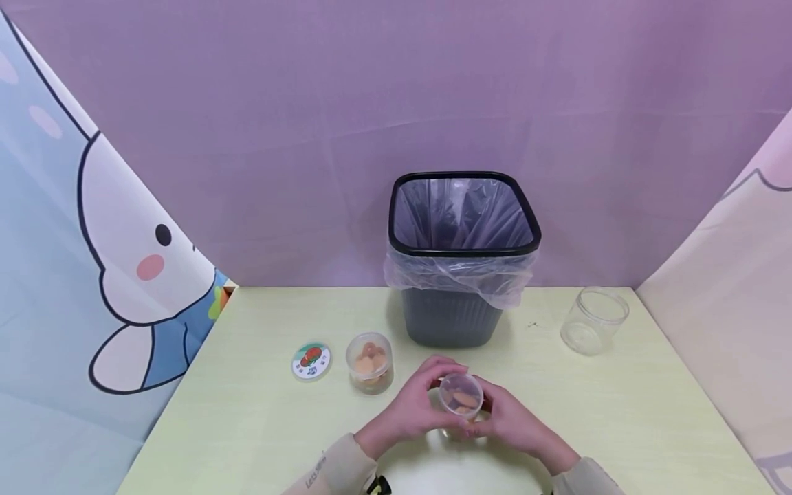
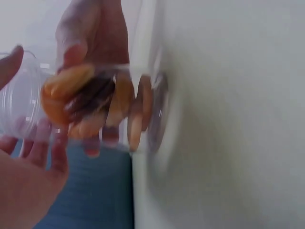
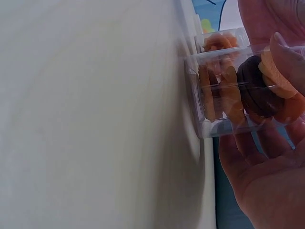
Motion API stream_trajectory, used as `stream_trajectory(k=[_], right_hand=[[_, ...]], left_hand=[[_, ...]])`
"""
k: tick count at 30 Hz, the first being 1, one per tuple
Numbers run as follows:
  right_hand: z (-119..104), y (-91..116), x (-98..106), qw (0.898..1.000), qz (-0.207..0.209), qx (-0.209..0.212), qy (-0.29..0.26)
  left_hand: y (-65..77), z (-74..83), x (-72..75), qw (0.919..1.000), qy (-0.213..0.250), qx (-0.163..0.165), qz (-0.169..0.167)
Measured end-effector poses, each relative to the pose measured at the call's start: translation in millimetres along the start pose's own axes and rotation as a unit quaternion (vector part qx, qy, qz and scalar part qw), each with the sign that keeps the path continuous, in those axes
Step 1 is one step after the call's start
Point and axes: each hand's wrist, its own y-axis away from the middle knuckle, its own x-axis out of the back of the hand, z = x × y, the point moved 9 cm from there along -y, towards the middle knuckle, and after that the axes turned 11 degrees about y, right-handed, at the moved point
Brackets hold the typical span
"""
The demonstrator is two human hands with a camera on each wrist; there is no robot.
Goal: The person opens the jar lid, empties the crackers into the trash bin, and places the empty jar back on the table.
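Both hands hold a clear plastic jar (image 1: 460,393) upright near the front middle of the table, its base close to the tabletop. My left hand (image 1: 416,405) grips its left side and my right hand (image 1: 512,423) its right side, with the thumbs on the near side. Orange-brown biscuits and a dark sandwich cookie (image 3: 255,88) show through the jar wall in the right wrist view. The same dark cookie (image 2: 93,98) appears in the left wrist view. Left of the hands stands a second clear jar (image 1: 370,385) with orange biscuits. Beside that lies a round printed lid (image 1: 311,361).
A dark grey bin (image 1: 452,316) with a black rim and a plastic liner stands behind the hands. At the back right of the pale table (image 1: 247,426) is an empty clear jar (image 1: 594,323), tilted in this view. Fabric curtains enclose the table's back and sides.
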Motion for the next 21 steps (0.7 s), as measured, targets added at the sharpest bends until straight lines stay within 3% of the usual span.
stream_trajectory(k=[5, 11, 16, 21], right_hand=[[0.4, 0.7, 0.7, 1.0, 0.003, -0.006, 0.006], [-0.9, 0.6, 0.6, 1.0, 0.003, -0.007, 0.009], [0.5, 0.2, 0.5, 1.0, 0.004, -0.01, 0.008], [1.5, -0.1, 0.5, 1.0, 0.005, -0.012, 0.009]], left_hand=[[4.3, -0.1, -3.0, 0.999, -0.002, -0.006, 0.044], [7.5, -1.2, -5.3, 0.9974, -0.005, 0.005, 0.072], [7.4, -1.5, -4.7, 0.9978, -0.013, -0.001, 0.065], [5.4, 1.4, -2.5, 0.9994, -0.013, -0.01, 0.03]])
